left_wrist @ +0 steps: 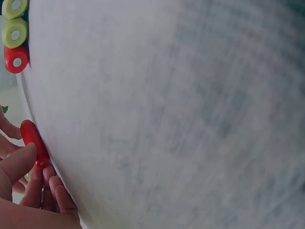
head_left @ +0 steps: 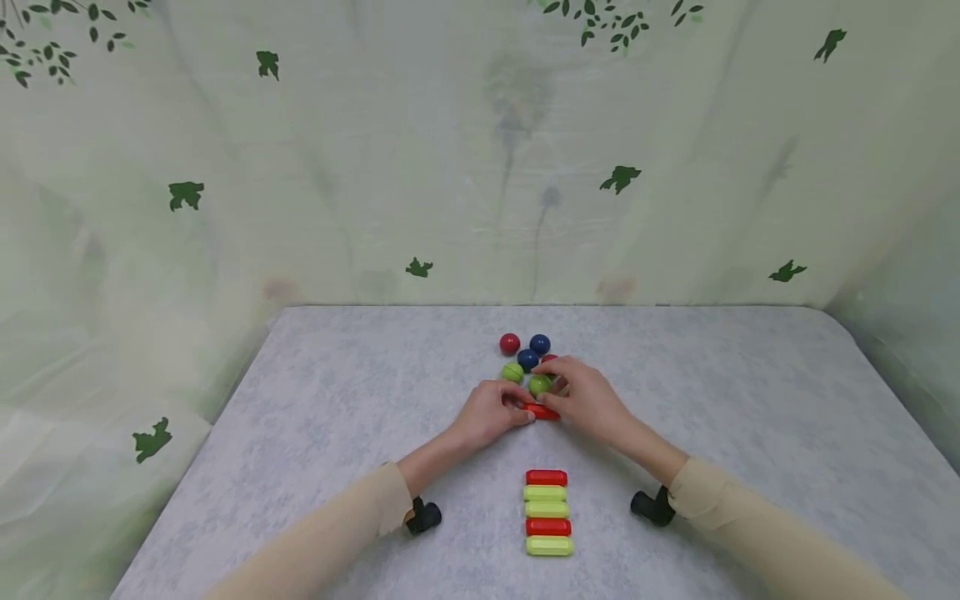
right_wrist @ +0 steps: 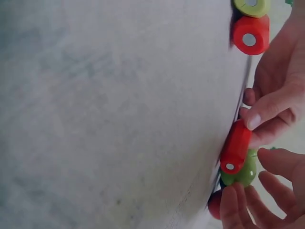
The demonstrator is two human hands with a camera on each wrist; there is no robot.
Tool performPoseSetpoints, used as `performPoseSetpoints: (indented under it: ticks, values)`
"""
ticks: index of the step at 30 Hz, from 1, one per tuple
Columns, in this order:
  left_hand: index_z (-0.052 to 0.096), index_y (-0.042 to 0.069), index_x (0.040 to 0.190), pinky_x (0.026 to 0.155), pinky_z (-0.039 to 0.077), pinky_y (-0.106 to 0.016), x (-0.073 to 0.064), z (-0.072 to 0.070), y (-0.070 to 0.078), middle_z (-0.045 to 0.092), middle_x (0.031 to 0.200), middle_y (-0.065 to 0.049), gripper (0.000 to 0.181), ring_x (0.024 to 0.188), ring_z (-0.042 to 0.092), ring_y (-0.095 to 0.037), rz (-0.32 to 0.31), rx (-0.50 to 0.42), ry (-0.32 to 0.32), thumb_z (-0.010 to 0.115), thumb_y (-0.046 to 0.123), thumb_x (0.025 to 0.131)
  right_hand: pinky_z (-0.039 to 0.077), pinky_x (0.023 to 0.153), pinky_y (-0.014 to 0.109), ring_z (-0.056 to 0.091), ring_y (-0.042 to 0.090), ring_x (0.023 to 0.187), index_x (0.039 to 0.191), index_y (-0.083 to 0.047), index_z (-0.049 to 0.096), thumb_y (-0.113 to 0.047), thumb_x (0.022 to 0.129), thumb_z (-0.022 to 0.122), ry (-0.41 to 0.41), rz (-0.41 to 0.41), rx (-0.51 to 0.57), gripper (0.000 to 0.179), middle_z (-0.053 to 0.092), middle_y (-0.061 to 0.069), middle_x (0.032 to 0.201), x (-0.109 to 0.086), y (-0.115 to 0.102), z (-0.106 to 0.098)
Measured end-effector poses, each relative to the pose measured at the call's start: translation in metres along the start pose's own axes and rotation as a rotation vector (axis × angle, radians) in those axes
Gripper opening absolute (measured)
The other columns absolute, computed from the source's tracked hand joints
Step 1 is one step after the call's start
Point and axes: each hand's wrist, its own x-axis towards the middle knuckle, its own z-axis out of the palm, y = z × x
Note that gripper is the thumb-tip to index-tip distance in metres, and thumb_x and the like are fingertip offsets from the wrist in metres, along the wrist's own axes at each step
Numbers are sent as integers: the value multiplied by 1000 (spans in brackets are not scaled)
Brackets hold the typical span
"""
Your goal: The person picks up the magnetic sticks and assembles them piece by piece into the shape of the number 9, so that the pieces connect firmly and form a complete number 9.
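My left hand (head_left: pixel 487 412) pinches a red bar (head_left: pixel 543 412) between thumb and fingers. The bar's far end, with a pale round spot, shows in the right wrist view. My right hand (head_left: pixel 588 400) is around a green ball (head_left: pixel 539 385) just behind the bar, thumb and fingers spread apart. In the right wrist view its fingers (right_wrist: pixel 240 205) lie close against the ball, while its thumb (right_wrist: pixel 274 160) appears slightly apart from it. Another green ball (head_left: pixel 512 372), two blue balls (head_left: pixel 528 360) and a red ball (head_left: pixel 509 343) sit behind; a second red ball (head_left: pixel 550 360) is partly hidden by the right hand.
Nearer me, several red and yellow-green bars (head_left: pixel 546 509) lie side by side in a column on the grey tabletop (head_left: pixel 360 367). A cloth backdrop (head_left: pixel 480 167) with leaf prints stands behind the table. Black wrist cameras (head_left: pixel 654 507) hang under both forearms.
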Motion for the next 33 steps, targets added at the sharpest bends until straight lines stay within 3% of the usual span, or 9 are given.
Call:
performPoseSetpoints:
  ticks: [10,18,24,33]
  values:
    - [75,9,100,59,41,-26,0,4,-1,61,81,-1,15,66,52,-16,-36,-36,10,76,10,85,52,77,34,60,18,88,115,-10,69,-11,86,76,-4,-3,-143,31,64,1,105,4,0,6]
    - [75,8,100,57,39,-25,1,4,-1,60,79,-1,16,63,50,-14,-32,-34,10,76,9,84,53,73,32,62,19,93,119,-11,66,-14,88,74,4,62,-17,32,65,3,114,-12,-4,-11]
    - [75,9,101,59,41,-26,1,5,-1,60,80,-2,16,68,51,-16,-40,-20,18,77,10,85,53,73,32,61,18,91,120,-10,66,-15,89,71,-14,121,-4,32,65,3,115,-25,5,-24]
    - [73,9,99,60,41,-26,-1,6,0,58,79,-2,14,69,50,-17,-55,-39,53,76,8,85,53,77,33,60,17,89,118,-8,67,-12,90,69,-99,182,61,28,66,3,110,-32,16,-23]
